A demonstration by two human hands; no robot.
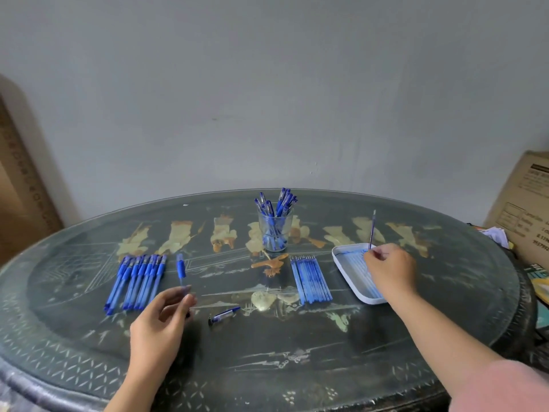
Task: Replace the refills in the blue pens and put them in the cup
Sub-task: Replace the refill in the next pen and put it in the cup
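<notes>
One left hand: pen barrel is being gripped by curled fingers.
One right hand: refill is being pinched above white tray.

Only blurred, unreadable print on the cardboard box at right

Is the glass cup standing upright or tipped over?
Upright. The glass cup stands on the table and blue pens stick up from its mouth.
</notes>
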